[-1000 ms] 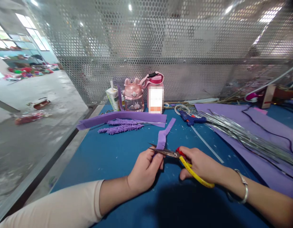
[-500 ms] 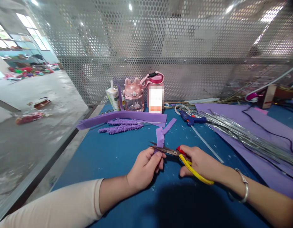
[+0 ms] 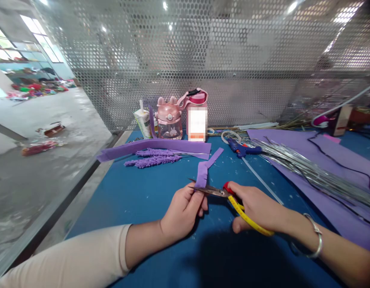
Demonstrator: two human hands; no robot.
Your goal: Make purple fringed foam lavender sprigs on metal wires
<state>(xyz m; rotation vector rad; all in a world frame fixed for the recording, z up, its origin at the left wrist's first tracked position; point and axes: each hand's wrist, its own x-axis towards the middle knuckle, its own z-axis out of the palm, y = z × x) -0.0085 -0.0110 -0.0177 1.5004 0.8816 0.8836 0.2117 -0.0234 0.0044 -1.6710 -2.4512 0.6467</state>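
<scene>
Between thumb and fingers, my left hand (image 3: 185,210) pinches the near end of a purple strip (image 3: 202,173). Small slits run along the strip's right edge, and its far part folds off to the right. My right hand (image 3: 257,206) grips scissors (image 3: 216,192) with one red handle and one wrapped in yellow measuring tape. The blades stand parted across the strip, just above my left thumb. Beyond the strip lie two purple lavender-like sprigs (image 3: 155,161) on wire stems, beside a long purple band (image 3: 129,149).
A blue glue gun (image 3: 243,149) lies at the right, by a bundle of silvery wires (image 3: 311,172) on purple sheets (image 3: 349,160). A drink carton (image 3: 143,123), a pink jar-like bottle (image 3: 170,120) and a taller pink bottle (image 3: 197,100) stand before the perforated metal panel (image 3: 137,52).
My right hand has shifted slightly right and down, with the scissors' handles spread a little wider. The left hand stays nearly in place on the strip.
</scene>
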